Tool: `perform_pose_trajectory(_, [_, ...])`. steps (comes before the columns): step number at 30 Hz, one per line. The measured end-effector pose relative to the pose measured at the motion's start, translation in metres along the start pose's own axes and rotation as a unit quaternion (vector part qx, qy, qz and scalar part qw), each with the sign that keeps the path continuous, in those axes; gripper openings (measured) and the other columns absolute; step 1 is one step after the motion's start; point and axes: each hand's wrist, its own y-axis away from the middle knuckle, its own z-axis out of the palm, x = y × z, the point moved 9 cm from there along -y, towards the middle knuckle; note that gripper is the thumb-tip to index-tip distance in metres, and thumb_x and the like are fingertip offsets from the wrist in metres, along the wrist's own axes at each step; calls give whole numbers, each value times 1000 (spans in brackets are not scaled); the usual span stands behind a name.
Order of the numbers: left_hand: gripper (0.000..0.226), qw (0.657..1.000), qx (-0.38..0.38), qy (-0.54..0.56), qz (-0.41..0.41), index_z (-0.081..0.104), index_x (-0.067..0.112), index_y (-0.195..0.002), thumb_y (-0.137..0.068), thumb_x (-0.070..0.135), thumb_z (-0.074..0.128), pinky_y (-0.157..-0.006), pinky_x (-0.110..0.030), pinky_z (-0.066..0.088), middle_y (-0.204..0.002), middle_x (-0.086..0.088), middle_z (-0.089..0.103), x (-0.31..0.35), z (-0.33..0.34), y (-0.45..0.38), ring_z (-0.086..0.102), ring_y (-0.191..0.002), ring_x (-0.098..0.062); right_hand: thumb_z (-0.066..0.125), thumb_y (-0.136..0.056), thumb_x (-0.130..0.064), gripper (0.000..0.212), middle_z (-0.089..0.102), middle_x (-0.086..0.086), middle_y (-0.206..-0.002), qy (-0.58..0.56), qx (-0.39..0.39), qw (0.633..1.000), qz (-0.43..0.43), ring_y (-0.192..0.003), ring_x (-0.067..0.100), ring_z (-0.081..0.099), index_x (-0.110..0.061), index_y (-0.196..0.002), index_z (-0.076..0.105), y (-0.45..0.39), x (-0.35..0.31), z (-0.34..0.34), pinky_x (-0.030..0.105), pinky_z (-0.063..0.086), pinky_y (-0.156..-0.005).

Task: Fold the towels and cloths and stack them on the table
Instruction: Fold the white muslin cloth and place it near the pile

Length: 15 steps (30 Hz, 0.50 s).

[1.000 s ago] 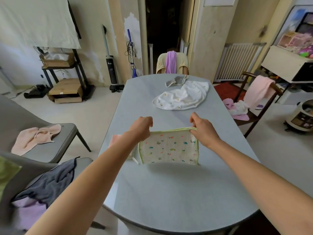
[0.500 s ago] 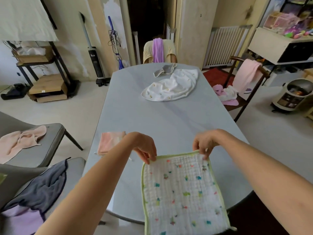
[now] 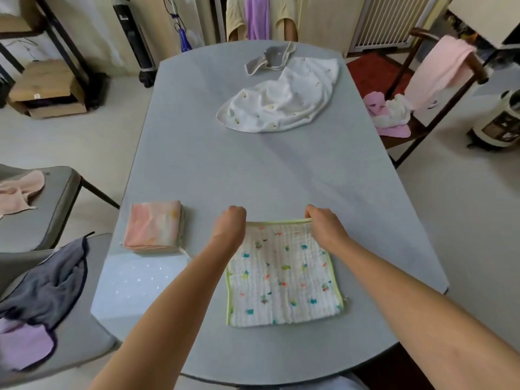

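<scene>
A white cloth with coloured spots and a green hem (image 3: 284, 277) lies flat on the grey table (image 3: 267, 170), near its front edge. My left hand (image 3: 229, 225) pinches the cloth's far left corner. My right hand (image 3: 325, 225) pinches its far right corner. To the left, a folded pink cloth (image 3: 154, 225) rests on the table. A crumpled white towel (image 3: 281, 99) and a small grey cloth (image 3: 270, 59) lie at the far end.
Grey chairs on the left carry a pink cloth (image 3: 17, 192) and a dark grey and purple cloth (image 3: 42, 299). A wooden chair (image 3: 439, 80) on the right holds pink and white cloths. The far chair has a purple towel (image 3: 257, 16) draped over it.
The spotted cloth hung off the table's front edge half a second ago; both hands have drawn it forward so it now lies flat on the table. The camera tilted downward.
</scene>
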Motion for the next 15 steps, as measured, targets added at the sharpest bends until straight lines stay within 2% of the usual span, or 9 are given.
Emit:
perform_pose_trajectory(4, [26,1000,-4,-22,0,62,-3,-101,-83,-12,46,-78,-37,49,-106,-18,58,1,15,-28,60,-93,-35,42,-77,8,27,63,17,-91,-18,-33,999,-3,-86,34,60,-17,-85,50,-33,18,19,34,41,-66])
perform_pose_trajectory(7, [26,999,8,-38,2,62,-2,-97,-82,-14,44,-77,-40,50,-106,-16,54,-2,21,-50,55,-93,-34,47,-79,5,23,62,14,-92,-12,-36,999,-7,-87,33,59,-17,-85,50,-62,22,29,32,38,-64])
perform_pose_trajectory(11, [20,997,74,1,-9,58,1,-90,-82,-13,46,-71,-42,49,-101,-11,49,-5,11,-79,47,-92,-28,50,-83,5,16,53,10,-104,-11,73,996,-49,-99,30,51,-9,-88,55,-96,16,14,39,44,-68])
perform_pose_trajectory(15, [13,992,121,21,24,64,6,-97,-94,6,51,-65,-36,42,-100,-8,54,-5,5,-85,48,-92,-26,56,-81,3,15,53,7,-97,6,112,991,-67,-98,28,51,-12,-83,56,-104,20,15,38,45,-59])
